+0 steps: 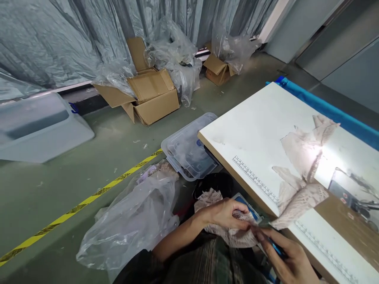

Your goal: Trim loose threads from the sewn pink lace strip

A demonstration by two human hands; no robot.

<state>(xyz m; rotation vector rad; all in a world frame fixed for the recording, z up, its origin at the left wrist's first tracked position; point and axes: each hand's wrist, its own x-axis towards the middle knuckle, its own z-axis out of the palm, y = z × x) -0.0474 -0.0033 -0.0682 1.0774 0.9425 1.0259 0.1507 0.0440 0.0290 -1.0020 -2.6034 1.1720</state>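
Observation:
My left hand (pixel 226 215) pinches a piece of pale pink lace fabric (pixel 233 236) above my lap, at the table's near edge. My right hand (pixel 288 254) is closed around a slim tool with a blue handle (pixel 275 245), its tip hidden near the cloth. The fingertips of both hands almost meet at the fabric's right end. More pale pink lace fabric (pixel 308 199) lies crumpled on the white table (pixel 245 118), hanging slightly over its edge. What looks like a sewing machine (pixel 345 189) stands beside it under a bright light.
A clear plastic bag (pixel 133 221) lies on the floor at left, near a lidded clear box (pixel 189 150). Yellow-black tape (pixel 85 203) crosses the floor. Further back are open cardboard boxes (pixel 156 102), plastic wrapping (pixel 174 51) and a translucent bin (pixel 41 130).

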